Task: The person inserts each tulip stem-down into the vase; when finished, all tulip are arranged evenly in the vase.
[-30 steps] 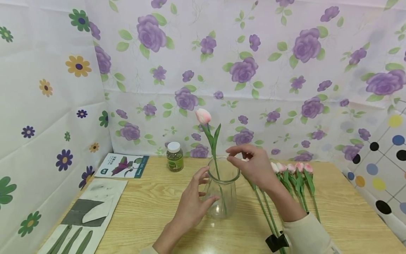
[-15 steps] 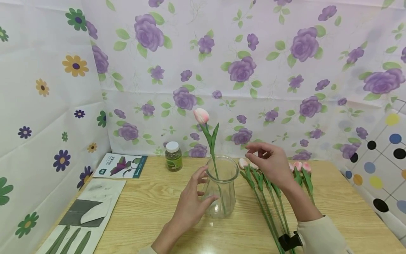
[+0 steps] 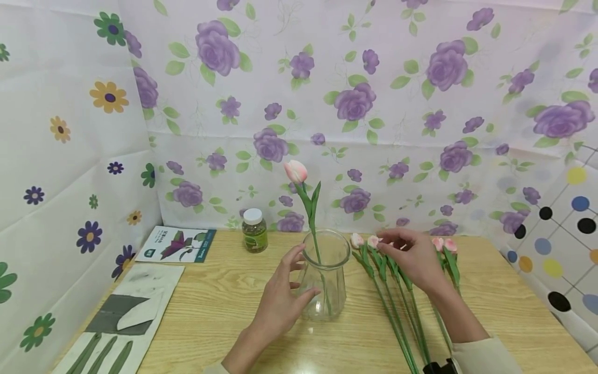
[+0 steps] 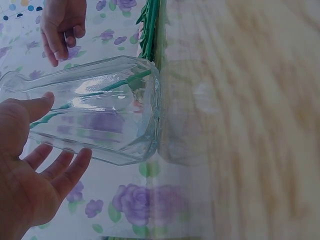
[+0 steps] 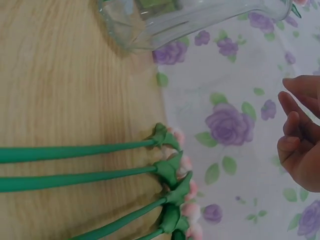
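A clear glass vase (image 3: 340, 284) stands upright on the table, with one pink-and-white tulip (image 3: 296, 172) leaning left in it. My left hand (image 3: 275, 304) holds the vase from the left, its thumb and fingers around the glass in the left wrist view. Right of the vase, several more tulips (image 3: 357, 240) lie in a row, heads toward the back wall. Over the heads hovers my right hand (image 3: 413, 259), its fingers loosely bent; in the right wrist view nothing is between the fingertips, and they are apart from the flowers. It hides some heads in the head view.
Behind and left of the vase is a white-lidded jar (image 3: 254, 234) with a green label. A booklet (image 3: 196, 246) with a plant picture and a pale printed sheet (image 3: 161, 291) lie along the left edge. Flowered cloth (image 3: 261, 78) hangs close behind the table.
My right hand has moved away from the vase mouth to the right, then lowered toward the lying tulip heads. The left hand has stayed at the vase.
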A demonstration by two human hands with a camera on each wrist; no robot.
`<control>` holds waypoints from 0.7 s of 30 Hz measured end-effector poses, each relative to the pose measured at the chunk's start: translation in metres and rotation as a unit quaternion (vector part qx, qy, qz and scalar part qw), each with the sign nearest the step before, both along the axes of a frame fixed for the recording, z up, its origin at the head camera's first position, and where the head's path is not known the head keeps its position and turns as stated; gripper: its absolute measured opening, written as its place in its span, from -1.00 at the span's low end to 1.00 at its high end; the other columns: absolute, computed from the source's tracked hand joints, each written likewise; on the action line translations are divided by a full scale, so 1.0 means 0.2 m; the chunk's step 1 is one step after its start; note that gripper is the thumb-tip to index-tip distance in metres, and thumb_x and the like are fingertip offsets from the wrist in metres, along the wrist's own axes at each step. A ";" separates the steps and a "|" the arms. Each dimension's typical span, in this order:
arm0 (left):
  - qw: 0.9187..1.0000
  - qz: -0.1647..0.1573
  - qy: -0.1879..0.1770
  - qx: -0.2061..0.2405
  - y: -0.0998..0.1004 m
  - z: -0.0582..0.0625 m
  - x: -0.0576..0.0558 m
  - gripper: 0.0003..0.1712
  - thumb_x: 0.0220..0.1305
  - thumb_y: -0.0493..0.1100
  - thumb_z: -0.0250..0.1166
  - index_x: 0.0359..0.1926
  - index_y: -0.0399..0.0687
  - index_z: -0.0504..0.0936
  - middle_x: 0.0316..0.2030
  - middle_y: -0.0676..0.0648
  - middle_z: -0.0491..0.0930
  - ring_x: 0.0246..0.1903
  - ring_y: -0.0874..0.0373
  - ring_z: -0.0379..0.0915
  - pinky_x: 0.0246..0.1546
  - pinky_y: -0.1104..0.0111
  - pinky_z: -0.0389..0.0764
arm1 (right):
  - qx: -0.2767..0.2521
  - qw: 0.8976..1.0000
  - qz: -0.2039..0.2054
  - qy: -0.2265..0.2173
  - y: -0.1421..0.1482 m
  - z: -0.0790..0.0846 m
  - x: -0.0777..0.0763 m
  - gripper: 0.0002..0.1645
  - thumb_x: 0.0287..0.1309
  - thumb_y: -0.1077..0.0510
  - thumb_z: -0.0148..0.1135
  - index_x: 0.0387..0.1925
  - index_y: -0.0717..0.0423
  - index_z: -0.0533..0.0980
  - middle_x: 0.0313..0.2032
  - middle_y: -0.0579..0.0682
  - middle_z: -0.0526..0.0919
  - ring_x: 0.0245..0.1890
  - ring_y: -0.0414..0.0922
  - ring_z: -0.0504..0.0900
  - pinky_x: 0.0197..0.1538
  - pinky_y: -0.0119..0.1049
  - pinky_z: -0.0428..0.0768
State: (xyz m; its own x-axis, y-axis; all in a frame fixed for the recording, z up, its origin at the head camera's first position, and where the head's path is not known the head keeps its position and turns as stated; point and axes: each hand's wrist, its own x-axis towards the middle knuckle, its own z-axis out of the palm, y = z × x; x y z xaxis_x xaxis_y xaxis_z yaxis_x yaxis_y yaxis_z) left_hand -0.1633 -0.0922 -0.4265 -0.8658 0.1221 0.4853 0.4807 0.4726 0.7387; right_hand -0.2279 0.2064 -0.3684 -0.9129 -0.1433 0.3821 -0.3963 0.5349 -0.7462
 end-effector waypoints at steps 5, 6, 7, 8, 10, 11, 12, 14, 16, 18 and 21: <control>1.000 -0.001 -0.006 -0.003 0.00 0.00 0.00 0.20 0.15 -0.30 0.61 0.62 0.29 0.08 0.32 -0.13 0.52 0.22 -0.06 0.59 -0.04 0.13 0.83 | -0.004 1.000 -0.005 -0.011 0.04 -0.06 0.01 -0.72 0.35 0.14 0.45 0.03 0.14 0.74 -0.17 0.12 0.76 -0.33 -0.25 0.63 -0.34 -0.38 0.64; 1.000 -0.001 -0.007 -0.003 0.00 0.00 0.00 0.20 0.15 -0.30 0.61 0.62 0.30 0.08 0.32 -0.13 0.52 0.22 -0.06 0.59 -0.04 0.12 0.83 | -0.007 1.000 -0.004 -0.015 0.04 -0.07 0.01 -0.71 0.35 0.14 0.45 0.04 0.17 0.74 -0.16 0.13 0.76 -0.33 -0.25 0.63 -0.35 -0.39 0.64; 1.000 -0.002 -0.008 -0.003 0.00 0.00 0.00 0.20 0.15 -0.30 0.60 0.62 0.30 0.08 0.32 -0.13 0.52 0.22 -0.06 0.59 -0.04 0.12 0.83 | -0.009 1.000 -0.005 -0.020 0.05 -0.08 0.01 -0.70 0.35 0.14 0.45 0.04 0.19 0.73 -0.16 0.13 0.77 -0.34 -0.25 0.62 -0.36 -0.39 0.63; 1.000 -0.003 -0.008 -0.003 0.00 0.00 0.00 0.20 0.16 -0.30 0.60 0.62 0.30 0.08 0.32 -0.13 0.52 0.22 -0.06 0.59 -0.04 0.11 0.83 | -0.010 1.000 -0.005 -0.026 0.05 -0.09 0.01 -0.70 0.35 0.14 0.45 0.04 0.20 0.73 -0.16 0.14 0.76 -0.34 -0.24 0.60 -0.37 -0.39 0.61; 1.000 -0.004 -0.008 -0.003 0.00 0.00 0.00 0.20 0.15 -0.30 0.60 0.62 0.30 0.08 0.32 -0.13 0.52 0.22 -0.07 0.59 -0.04 0.11 0.83 | -0.013 0.999 -0.005 -0.035 0.06 -0.11 0.01 -0.70 0.35 0.14 0.45 0.04 0.21 0.73 -0.16 0.14 0.76 -0.35 -0.23 0.58 -0.38 -0.39 0.59; 1.000 -0.004 -0.008 -0.003 0.00 0.00 0.00 0.19 0.15 -0.29 0.60 0.62 0.30 0.08 0.32 -0.13 0.52 0.22 -0.07 0.59 -0.04 0.12 0.83 | -0.013 0.999 -0.004 -0.040 0.07 -0.12 0.01 -0.70 0.35 0.14 0.45 0.04 0.21 0.73 -0.16 0.14 0.75 -0.35 -0.23 0.57 -0.39 -0.39 0.58; 1.000 -0.003 -0.007 -0.003 0.00 0.00 0.00 0.19 0.15 -0.29 0.60 0.62 0.29 0.08 0.32 -0.13 0.52 0.22 -0.07 0.59 -0.04 0.13 0.83 | -0.014 0.999 -0.003 -0.046 0.07 -0.13 0.01 -0.69 0.35 0.15 0.44 0.04 0.22 0.72 -0.16 0.13 0.75 -0.36 -0.22 0.56 -0.39 -0.39 0.57; 1.000 -0.003 -0.006 -0.004 0.00 0.00 0.00 0.19 0.15 -0.29 0.61 0.62 0.29 0.08 0.32 -0.13 0.53 0.22 -0.07 0.59 -0.04 0.14 0.83 | -0.013 0.998 -0.003 -0.057 0.07 -0.15 0.01 -0.69 0.35 0.14 0.45 0.05 0.20 0.72 -0.15 0.12 0.74 -0.36 -0.22 0.55 -0.40 -0.38 0.55; 1.000 -0.002 -0.007 -0.004 0.00 0.00 0.00 0.19 0.15 -0.29 0.61 0.62 0.29 0.08 0.32 -0.13 0.53 0.22 -0.06 0.59 -0.04 0.16 0.83 | -0.011 0.998 -0.002 -0.065 0.08 -0.16 0.01 -0.67 0.35 0.14 0.45 0.06 0.20 0.72 -0.14 0.11 0.74 -0.38 -0.22 0.54 -0.41 -0.37 0.54; 1.000 -0.001 -0.007 -0.006 0.00 0.00 0.00 0.19 0.15 -0.28 0.61 0.62 0.29 0.08 0.32 -0.13 0.53 0.22 -0.05 0.59 -0.04 0.18 0.83 | -0.011 0.997 -0.001 -0.074 0.08 -0.17 0.01 -0.67 0.34 0.13 0.45 0.07 0.20 0.72 -0.13 0.11 0.73 -0.38 -0.23 0.54 -0.42 -0.37 0.53; 1.000 -0.001 -0.007 -0.007 0.00 0.00 0.00 0.19 0.16 -0.28 0.60 0.63 0.29 0.08 0.32 -0.12 0.52 0.22 -0.05 0.59 -0.03 0.18 0.82 | -0.006 0.997 0.001 -0.080 0.09 -0.19 0.01 -0.67 0.34 0.13 0.45 0.07 0.19 0.72 -0.11 0.12 0.74 -0.35 -0.24 0.55 -0.38 -0.38 0.56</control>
State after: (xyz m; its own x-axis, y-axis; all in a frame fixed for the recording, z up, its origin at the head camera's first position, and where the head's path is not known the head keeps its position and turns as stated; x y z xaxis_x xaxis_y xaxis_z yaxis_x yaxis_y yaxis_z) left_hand -0.1631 -0.0927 -0.4266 -0.8724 0.1310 0.4709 0.4712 0.4815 0.7390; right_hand -0.2251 0.2239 -0.4062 -0.9620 -0.1417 0.2335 -0.2730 0.5253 -0.8060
